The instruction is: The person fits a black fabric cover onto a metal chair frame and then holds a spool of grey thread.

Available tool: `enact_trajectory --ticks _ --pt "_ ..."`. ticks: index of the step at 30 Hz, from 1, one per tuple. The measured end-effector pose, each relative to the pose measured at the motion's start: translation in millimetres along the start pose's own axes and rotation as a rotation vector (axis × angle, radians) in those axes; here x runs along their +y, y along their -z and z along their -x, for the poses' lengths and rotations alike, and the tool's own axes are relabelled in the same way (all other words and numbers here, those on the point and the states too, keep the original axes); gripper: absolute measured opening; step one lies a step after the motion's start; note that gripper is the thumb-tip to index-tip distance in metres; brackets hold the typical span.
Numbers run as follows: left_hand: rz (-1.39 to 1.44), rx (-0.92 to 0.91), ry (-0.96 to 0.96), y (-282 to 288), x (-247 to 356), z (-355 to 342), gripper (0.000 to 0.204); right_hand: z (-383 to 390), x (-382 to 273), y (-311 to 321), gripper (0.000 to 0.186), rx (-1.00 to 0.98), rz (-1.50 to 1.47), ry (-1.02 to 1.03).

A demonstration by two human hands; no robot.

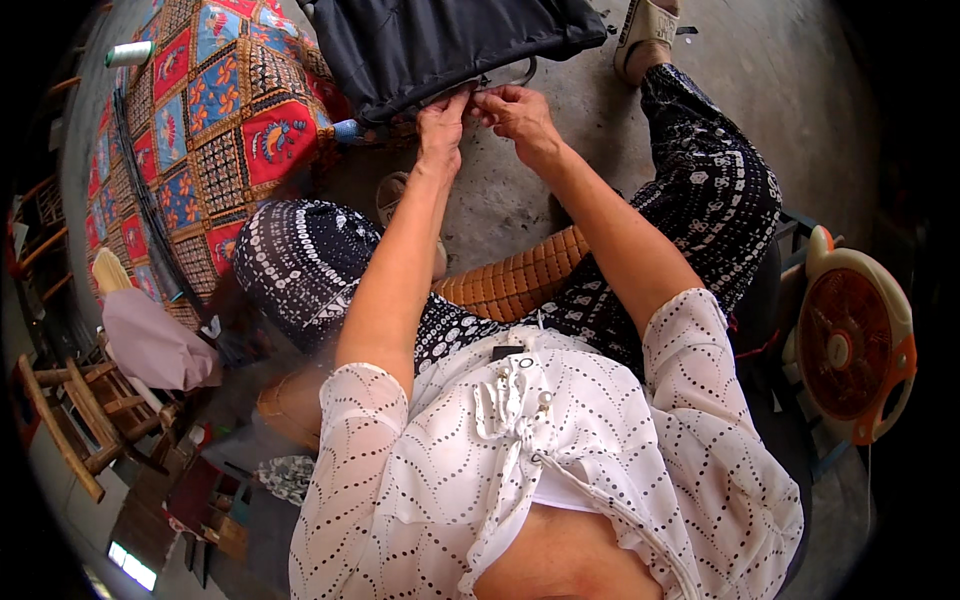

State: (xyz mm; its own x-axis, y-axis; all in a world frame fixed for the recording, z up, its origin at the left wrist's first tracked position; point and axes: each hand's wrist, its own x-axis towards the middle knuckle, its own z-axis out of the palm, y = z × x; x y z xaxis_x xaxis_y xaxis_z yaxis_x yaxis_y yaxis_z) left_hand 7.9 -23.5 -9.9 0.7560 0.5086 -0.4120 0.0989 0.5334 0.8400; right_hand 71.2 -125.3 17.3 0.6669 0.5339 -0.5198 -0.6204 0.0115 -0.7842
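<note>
A black fabric piece point(450, 45) with a rolled lower edge extends in front of me at the top of the view. My left hand point(441, 128) is at that lower edge, its fingers pressed together on the fabric. Just to its right, my right hand point(519, 119) is closed in a pinch, thumb against forefinger. Whatever lies between those fingertips is too small to make out. A thin dark loop point(526, 73) curves out from the fabric's edge above my right hand.
At the left, a red and blue patterned cloth point(230, 130) bears a thread spool point(130, 54) and long dark strips point(150, 200). An orange and white fan point(850, 340) stands at my right. A wooden chair point(85, 420) is at the lower left. Concrete floor point(780, 90) surrounds my feet.
</note>
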Motion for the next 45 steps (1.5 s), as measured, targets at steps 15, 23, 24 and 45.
enact_trajectory --ticks 15,23,24,45 --pt "-0.061 -0.103 0.088 0 19 1 0.016 -8 4 5 0.018 -0.05 0.028 -0.127" --pt "0.005 -0.111 0.074 3 16 -3 0.014 -10 3 10 0.017 -0.13 0.289 -0.17" --pt "-0.01 -0.118 0.102 4 17 -3 0.015 -12 4 14 0.017 -0.149 0.324 -0.174" --pt "0.572 -0.249 0.552 -3 24 5 0.02 -57 10 10 0.019 -0.568 -0.438 -0.518"
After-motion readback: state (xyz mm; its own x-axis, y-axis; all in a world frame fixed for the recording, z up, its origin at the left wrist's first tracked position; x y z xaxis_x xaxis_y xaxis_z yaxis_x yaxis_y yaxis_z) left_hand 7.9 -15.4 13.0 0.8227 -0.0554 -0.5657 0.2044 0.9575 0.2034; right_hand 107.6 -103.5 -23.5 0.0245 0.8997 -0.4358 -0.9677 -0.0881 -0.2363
